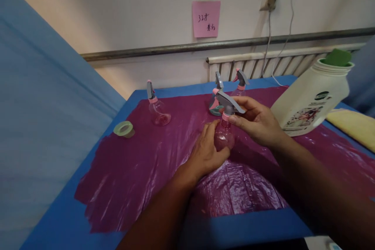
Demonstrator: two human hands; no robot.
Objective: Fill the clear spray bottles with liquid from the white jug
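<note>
A clear pink spray bottle (225, 140) stands upright on the purple plastic sheet (140, 168), between my two hands. My left hand (206, 150) is wrapped round its body from the left. The fingers of my right hand (258, 119) pinch the pink collar under the grey spray head (227, 102). Just behind are a greenish spray bottle (215, 110), partly hidden by the spray head, and another pink spray bottle (239, 90), partly hidden by my right hand.
One more pink spray bottle (159, 112) stands at the left, near a pale green cap (123, 129). A large white jug (310, 97) with a green piece (338, 58) in its mouth stands right, beside a folded yellow cloth (353, 127). A blue curtain (49, 97) hangs left.
</note>
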